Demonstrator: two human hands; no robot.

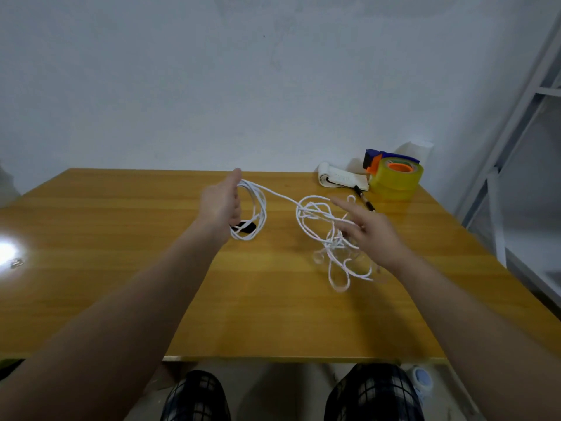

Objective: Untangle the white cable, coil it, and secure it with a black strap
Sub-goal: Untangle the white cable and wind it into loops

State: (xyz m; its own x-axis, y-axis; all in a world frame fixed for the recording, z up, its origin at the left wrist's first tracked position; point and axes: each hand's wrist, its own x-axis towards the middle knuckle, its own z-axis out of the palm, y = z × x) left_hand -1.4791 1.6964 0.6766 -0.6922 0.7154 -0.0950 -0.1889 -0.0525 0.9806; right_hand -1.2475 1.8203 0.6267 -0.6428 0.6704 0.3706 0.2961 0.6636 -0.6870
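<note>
Left hand [221, 205] raised over the table [121, 238], thumb up, grasping several gathered loops of the white cable [280, 196]; the loops hang down off the hand to just above the tabletop. Black strap [244, 227] lies flat on the table right under that hand, partly framed by the hanging loops. One strand runs from the loops rightward to a loose tangle of the same cable at centre-right, part lifted, part lying on the wood. Right hand [368, 230] is released, fingers spread and fairly straight, in among the tangle strands; motion blur there, can't tell exactly which strands it touches. Back right corner: stacked yellow tape rolls [396, 180], a blue and orange tape dispenser [376, 159] behind them, a white power strip [340, 177] beside them, a black pen [364, 200] in front. Grey metal shelf frame [516, 117] at far right. Checked trousers [197, 396] visible below the table edge.
</note>
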